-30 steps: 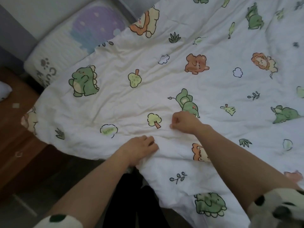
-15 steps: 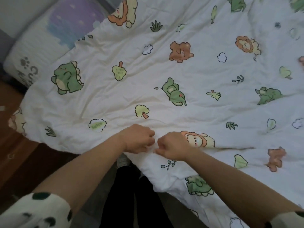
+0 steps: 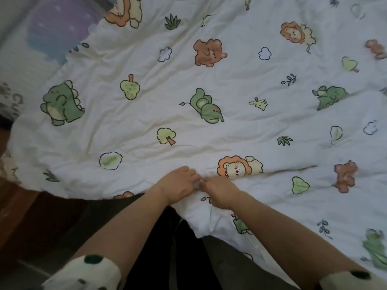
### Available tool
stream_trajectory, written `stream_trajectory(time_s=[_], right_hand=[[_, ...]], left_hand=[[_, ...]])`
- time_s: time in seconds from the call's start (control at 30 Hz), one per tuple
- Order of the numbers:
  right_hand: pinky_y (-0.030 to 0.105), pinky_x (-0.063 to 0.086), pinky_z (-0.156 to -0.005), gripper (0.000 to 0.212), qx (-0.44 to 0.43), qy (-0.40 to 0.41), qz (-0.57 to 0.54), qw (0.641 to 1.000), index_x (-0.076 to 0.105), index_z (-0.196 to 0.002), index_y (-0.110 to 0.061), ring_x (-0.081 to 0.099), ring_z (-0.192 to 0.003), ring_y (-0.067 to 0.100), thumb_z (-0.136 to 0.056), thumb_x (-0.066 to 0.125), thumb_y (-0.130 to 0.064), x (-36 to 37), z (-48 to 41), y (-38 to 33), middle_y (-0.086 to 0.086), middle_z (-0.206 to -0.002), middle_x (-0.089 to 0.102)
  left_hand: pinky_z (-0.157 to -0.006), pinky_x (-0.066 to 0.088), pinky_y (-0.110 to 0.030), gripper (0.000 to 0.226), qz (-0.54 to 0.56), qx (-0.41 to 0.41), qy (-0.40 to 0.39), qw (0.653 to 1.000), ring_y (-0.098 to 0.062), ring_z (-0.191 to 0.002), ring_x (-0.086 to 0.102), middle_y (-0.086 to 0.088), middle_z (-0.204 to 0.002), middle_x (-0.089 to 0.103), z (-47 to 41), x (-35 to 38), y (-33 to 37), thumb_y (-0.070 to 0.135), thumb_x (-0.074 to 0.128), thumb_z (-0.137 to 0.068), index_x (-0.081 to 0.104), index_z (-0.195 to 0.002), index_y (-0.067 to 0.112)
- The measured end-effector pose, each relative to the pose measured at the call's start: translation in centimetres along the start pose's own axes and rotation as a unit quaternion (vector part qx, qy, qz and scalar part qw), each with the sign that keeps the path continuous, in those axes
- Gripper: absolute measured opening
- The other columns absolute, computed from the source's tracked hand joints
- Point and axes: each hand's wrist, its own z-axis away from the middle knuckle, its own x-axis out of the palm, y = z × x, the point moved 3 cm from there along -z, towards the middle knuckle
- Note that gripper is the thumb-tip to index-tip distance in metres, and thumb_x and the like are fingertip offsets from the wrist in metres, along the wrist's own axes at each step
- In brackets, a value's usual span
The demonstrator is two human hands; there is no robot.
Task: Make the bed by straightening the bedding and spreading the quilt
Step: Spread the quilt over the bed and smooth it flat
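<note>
Only one white, wrinkled quilt [image 3: 209, 91] printed with cartoon lions, bears and green dinosaurs shows, spread over the bed; two bare hands meet at its near edge, almost knuckle to knuckle; the left hand [image 3: 178, 183] has its grip closed on a bunched fold of the quilt; the right hand [image 3: 219, 192] pinches the same fold just beside it; one pillow [image 3: 52, 32] with a purple and blue print lies at the quilt's far left edge.
</note>
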Motion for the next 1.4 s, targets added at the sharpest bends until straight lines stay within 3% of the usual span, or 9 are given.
stream_trajectory(time_s=[0.1, 0.17, 0.27, 0.5, 0.8, 1.03, 1.2, 1.33, 1.4], right_hand=[[0.036, 0.049, -0.080, 0.021, -0.033, -0.125, -0.032, 0.991, 0.067, -0.099, -0.012, 0.060, -0.095, 0.031, -0.080, 0.060, -0.005, 0.7, 1.5, 0.6, 0.011, -0.103, 0.064], [0.033, 0.049, -0.081, 0.024, -0.043, -0.179, -0.046, 0.982, 0.071, -0.098, -0.011, 0.061, -0.095, 0.030, -0.079, 0.059, -0.003, 0.5, 2.4, 0.8, 0.010, -0.102, 0.068], [0.025, 0.041, -0.071, 0.021, -0.019, -0.148, -0.066, 0.987, 0.073, -0.090, -0.009, 0.061, -0.092, 0.024, -0.079, 0.056, -0.003, -1.8, 2.7, 2.2, 0.008, -0.095, 0.071], [0.028, 0.043, -0.072, 0.008, 0.059, 0.022, -0.098, 0.993, 0.067, -0.091, -0.015, 0.055, -0.088, 0.019, -0.084, 0.062, -0.014, -8.4, 0.8, 7.2, 0.001, -0.096, 0.065], [0.029, 0.042, -0.062, 0.010, 0.103, 0.175, -0.131, 0.970, 0.063, -0.083, -0.021, 0.057, -0.080, 0.022, -0.088, 0.055, -0.019, -15.8, -1.5, 10.1, 0.002, -0.085, 0.065], [0.031, 0.047, -0.067, 0.010, 0.136, 0.272, -0.155, 0.940, 0.065, -0.083, -0.020, 0.057, -0.077, 0.019, -0.088, 0.056, -0.019, -26.0, -5.0, 12.9, -0.003, -0.077, 0.061], [0.029, 0.040, -0.059, 0.011, 0.154, 0.310, -0.168, 0.923, 0.059, -0.079, -0.024, 0.055, -0.072, 0.022, -0.087, 0.056, -0.016, -33.8, -10.6, 14.5, -0.002, -0.073, 0.058], [0.033, 0.049, -0.067, 0.011, 0.140, 0.356, -0.162, 0.909, 0.065, -0.097, -0.015, 0.059, -0.074, 0.024, -0.091, 0.056, -0.018, -40.6, -17.2, 15.3, -0.001, -0.074, 0.058], [0.035, 0.050, -0.070, 0.019, 0.131, 0.357, -0.151, 0.912, 0.061, -0.110, -0.019, 0.061, -0.079, 0.029, -0.094, 0.053, -0.022, -43.7, -21.2, 14.8, 0.001, -0.077, 0.057]], left_hand=[[-0.062, 0.035, -0.025, 0.018, 0.028, 0.047, -0.096, 0.994, -0.014, -0.071, 0.056, 0.009, -0.070, 0.060, -1.4, 0.3, 2.9, 0.029, 0.078, -0.050, 0.064, -0.059, 0.021], [-0.067, 0.044, -0.025, 0.016, 0.071, 0.068, -0.178, 0.979, -0.019, -0.083, 0.061, 0.006, -0.080, 0.065, -2.2, 0.4, 5.1, 0.029, 0.076, -0.059, 0.069, -0.069, 0.019], [-0.076, 0.045, -0.034, 0.022, 0.194, -0.001, -0.230, 0.953, -0.028, -0.101, 0.056, -0.005, -0.109, 0.062, -3.2, -0.5, 5.8, 0.031, 0.060, -0.081, 0.067, -0.095, 0.016], [-0.068, 0.045, -0.032, 0.021, 0.231, -0.169, -0.091, 0.954, -0.024, -0.093, 0.057, -0.002, -0.099, 0.061, -3.0, -3.6, -1.6, 0.026, 0.044, -0.092, 0.061, -0.100, 0.016], [-0.081, 0.046, -0.030, 0.025, 0.238, -0.341, 0.033, 0.909, -0.018, -0.102, 0.058, 0.005, -0.113, 0.063, 0.8, -8.5, -12.5, 0.021, 0.046, -0.095, 0.062, -0.113, 0.023], [-0.080, 0.047, -0.031, 0.027, 0.228, -0.485, 0.180, 0.825, -0.019, -0.096, 0.060, 0.005, -0.113, 0.061, 5.3, -12.6, -24.0, 0.017, 0.053, -0.093, 0.061, -0.118, 0.023], [-0.090, 0.047, -0.041, 0.043, 0.202, -0.550, 0.193, 0.787, -0.028, -0.115, 0.051, -0.008, -0.128, 0.049, 7.7, -12.6, -33.2, 0.014, 0.057, -0.088, 0.050, -0.130, 0.015], [-0.090, 0.043, -0.042, 0.053, 0.190, -0.585, 0.161, 0.772, -0.030, -0.125, 0.037, -0.011, -0.135, 0.037, 7.7, -12.5, -39.4, 0.020, 0.058, -0.090, 0.036, -0.138, 0.012], [-0.088, 0.044, -0.043, 0.054, 0.208, -0.592, 0.127, 0.769, -0.032, -0.122, 0.041, -0.012, -0.132, 0.041, 7.6, -11.7, -42.0, 0.026, 0.057, -0.090, 0.035, -0.137, 0.011]])
